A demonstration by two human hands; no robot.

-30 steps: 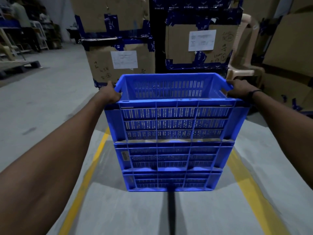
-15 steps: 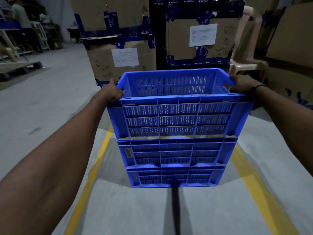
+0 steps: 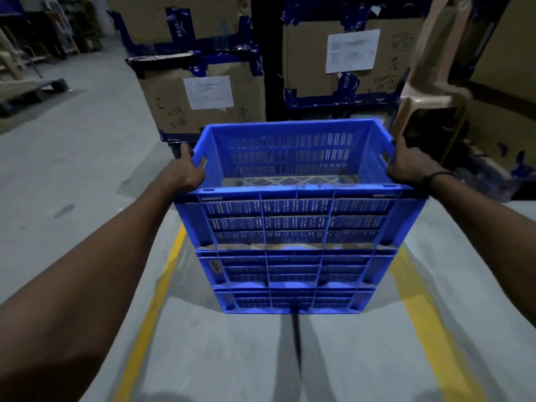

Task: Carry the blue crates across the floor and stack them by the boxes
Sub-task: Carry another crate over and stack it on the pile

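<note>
Presently, a stack of three blue crates (image 3: pixel 295 245) stands on the grey concrete floor (image 3: pixel 87 158), between two yellow floor lines (image 3: pixel 156 303) and close in front of the taped cardboard boxes (image 3: pixel 203 91). The crates are moulded plastic with slotted, ribbed walls; the upper one is the tallest showing, and the two below sit nested so that only their upper bands appear. The top crate is open, and a perforated base with some pale dust or wear shows inside. A small label sits on the middle crate's left end. The person's left hand (image 3: pixel 185 174) is closed on the left rim of the top crate, fingers curled over the edge. The right hand (image 3: pixel 406 166), a dark band at its wrist, grips the right rim likewise. A beige plastic chair (image 3: pixel 429 82) stands to the right, by the boxes.
</note>
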